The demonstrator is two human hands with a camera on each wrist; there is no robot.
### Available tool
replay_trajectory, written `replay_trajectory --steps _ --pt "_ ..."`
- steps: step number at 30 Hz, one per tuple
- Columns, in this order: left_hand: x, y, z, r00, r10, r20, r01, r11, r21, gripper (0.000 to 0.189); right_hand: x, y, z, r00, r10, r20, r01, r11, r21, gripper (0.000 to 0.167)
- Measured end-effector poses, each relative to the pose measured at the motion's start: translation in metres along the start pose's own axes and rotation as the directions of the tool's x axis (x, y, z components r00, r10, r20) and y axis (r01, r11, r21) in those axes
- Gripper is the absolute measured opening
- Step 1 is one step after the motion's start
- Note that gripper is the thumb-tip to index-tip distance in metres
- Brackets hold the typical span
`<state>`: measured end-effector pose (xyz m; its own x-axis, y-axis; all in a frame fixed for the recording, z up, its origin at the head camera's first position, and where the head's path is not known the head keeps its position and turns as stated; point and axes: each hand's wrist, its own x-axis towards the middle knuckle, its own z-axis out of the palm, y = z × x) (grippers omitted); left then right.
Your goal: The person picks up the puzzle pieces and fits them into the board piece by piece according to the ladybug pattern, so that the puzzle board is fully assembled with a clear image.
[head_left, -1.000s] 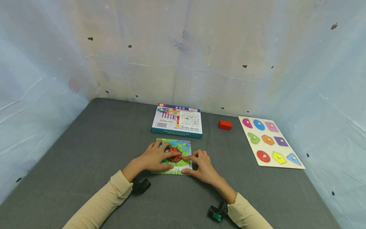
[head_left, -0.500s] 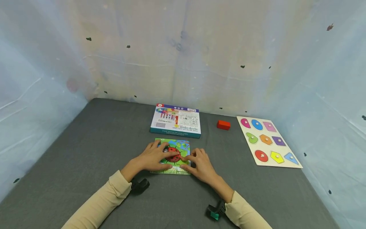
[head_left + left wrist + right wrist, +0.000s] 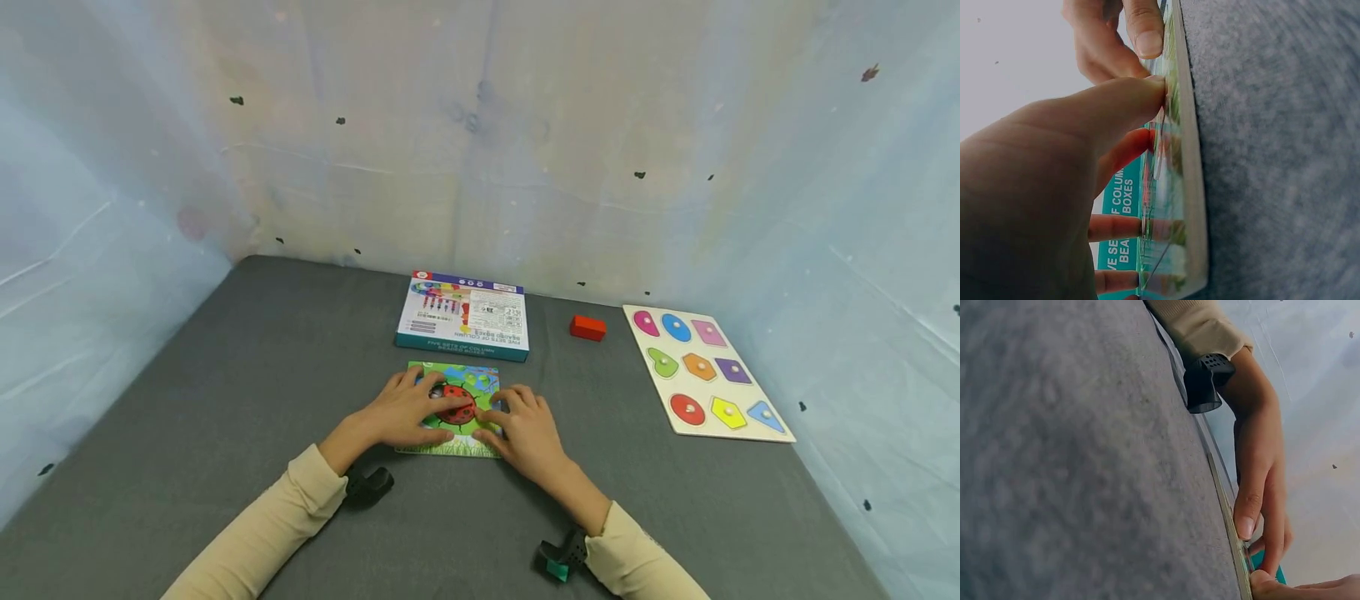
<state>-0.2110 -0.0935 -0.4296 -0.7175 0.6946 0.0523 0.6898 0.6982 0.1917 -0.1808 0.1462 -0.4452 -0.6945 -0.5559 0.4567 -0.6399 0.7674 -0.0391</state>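
Note:
A thin ladybird jigsaw puzzle (image 3: 462, 423) lies flat on the grey tabletop, framed by both hands. From the left, my left hand (image 3: 401, 416) rests on it with spread fingers, its thumb low near the grass part of the picture. Seams and a pale board edge (image 3: 1194, 187) show in the left wrist view. My right hand (image 3: 531, 435) reaches over the right side, thumb and index finger touching the surface beside the ladybird, the other fingers apart. In the right wrist view its thumb (image 3: 1246, 526) points down at the board. The fingers cover parts of the picture.
Behind the puzzle lies a flat toy box (image 3: 463, 321) with a teal side. A red block (image 3: 588, 327) sits to its right. Farther right is a shape board (image 3: 697, 392) with colored knobbed pieces. Pale sheeting (image 3: 480, 167) walls the table's back and sides.
My right hand's fingers have spread a little and shifted slightly over the puzzle's right side. The left hand and the puzzle stay in place.

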Motion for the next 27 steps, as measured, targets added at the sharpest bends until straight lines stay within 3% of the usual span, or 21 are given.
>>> replay_trajectory --steps 3,7,12,15,19,27 --pt "0.001 0.000 0.000 1.000 -0.005 0.008 0.005 1.000 -0.002 0.059 0.002 0.001 0.000 0.999 0.002 0.050 -0.005 0.998 0.060 0.045" --pt "0.001 -0.002 0.001 1.000 -0.012 0.003 0.012 1.000 -0.024 0.063 0.006 0.009 0.001 0.984 0.004 0.178 -0.044 0.973 0.225 0.070" --pt "0.000 -0.003 0.003 1.000 -0.020 -0.013 0.019 0.998 -0.060 0.065 0.014 0.019 0.000 0.932 -0.011 0.361 -0.137 0.915 0.380 0.078" --pt "-0.001 -0.003 0.003 1.000 -0.025 -0.015 0.024 0.997 -0.078 0.065 0.017 0.023 -0.002 0.899 -0.025 0.438 -0.173 0.897 0.406 0.077" --pt "-0.001 -0.002 0.001 0.999 -0.038 -0.025 0.035 0.993 -0.111 0.065 0.019 0.025 -0.002 0.884 -0.043 0.465 -0.167 0.900 0.402 0.074" --pt "0.001 -0.006 0.003 0.998 -0.033 -0.046 0.028 0.994 -0.103 0.067 0.017 0.024 0.000 0.904 -0.021 0.427 -0.163 0.905 0.392 0.071"
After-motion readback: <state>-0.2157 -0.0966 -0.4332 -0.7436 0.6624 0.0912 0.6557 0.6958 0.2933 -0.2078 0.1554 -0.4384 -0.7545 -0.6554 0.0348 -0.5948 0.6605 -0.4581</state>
